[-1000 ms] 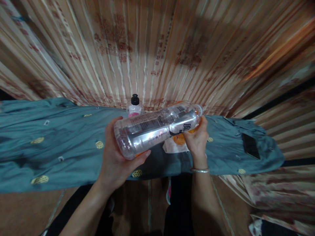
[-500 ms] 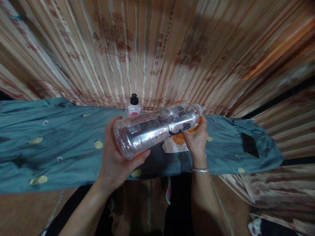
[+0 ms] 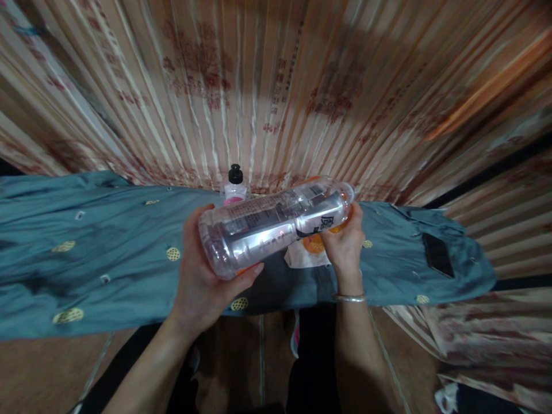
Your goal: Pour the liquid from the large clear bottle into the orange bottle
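Note:
A large clear plastic bottle with a silvery label and black print is held tilted above the cloth, its neck up toward the right. My left hand grips the base end, the thumb along its underside. Around the neck end is my right hand, a bracelet on its wrist; its fingers are partly hidden by the bottle. Behind and below the bottle lies a white packet with orange pictures, partly covered. A small bottle with a black cap stands just beyond the large one.
A teal cloth with yellow patterns covers the long narrow surface. Near its right end lies a dark phone. A pleated patterned curtain hangs right behind the surface. My legs are below the front edge.

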The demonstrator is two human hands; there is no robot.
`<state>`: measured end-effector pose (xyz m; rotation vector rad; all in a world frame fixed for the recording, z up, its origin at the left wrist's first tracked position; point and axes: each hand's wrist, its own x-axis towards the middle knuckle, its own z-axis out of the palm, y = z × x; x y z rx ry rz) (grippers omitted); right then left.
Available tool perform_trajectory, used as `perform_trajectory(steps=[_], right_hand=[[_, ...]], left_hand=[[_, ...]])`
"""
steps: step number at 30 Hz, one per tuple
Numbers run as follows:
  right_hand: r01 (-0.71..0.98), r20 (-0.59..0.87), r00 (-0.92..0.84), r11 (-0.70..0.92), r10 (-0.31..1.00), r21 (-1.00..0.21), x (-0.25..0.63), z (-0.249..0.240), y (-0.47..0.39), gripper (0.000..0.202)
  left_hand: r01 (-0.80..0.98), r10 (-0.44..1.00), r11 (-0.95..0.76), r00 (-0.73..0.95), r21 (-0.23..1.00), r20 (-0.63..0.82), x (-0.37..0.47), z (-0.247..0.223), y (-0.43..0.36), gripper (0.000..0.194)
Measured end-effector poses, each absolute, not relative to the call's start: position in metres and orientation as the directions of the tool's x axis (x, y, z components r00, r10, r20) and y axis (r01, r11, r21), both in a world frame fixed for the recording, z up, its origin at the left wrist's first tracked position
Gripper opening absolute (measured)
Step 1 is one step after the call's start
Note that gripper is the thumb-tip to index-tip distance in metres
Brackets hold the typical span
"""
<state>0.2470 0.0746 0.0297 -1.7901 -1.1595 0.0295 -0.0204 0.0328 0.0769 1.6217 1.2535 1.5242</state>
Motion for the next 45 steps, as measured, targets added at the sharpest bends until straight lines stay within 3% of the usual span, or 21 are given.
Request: perform_trajectory(steps=[28, 45], right_hand=[[0.693, 0.429, 0.541, -0.095, 0.723, -0.715, 0.2471, 0.0280, 0.0746, 0.094], [0.707, 0.460, 0.528, -0.069, 0.714, -0.704, 0.2476, 0.0270, 0.0741, 0.089]], left_hand=[[0.212, 0.878, -0.443, -0.093, 0.871, 0.469, -0.0209, 0.0739, 0.0335, 0.084], [0.204, 0.900, -0.401, -0.093, 0.893, 0.426, -0.0207, 0.0788, 0.0317, 0.085]])
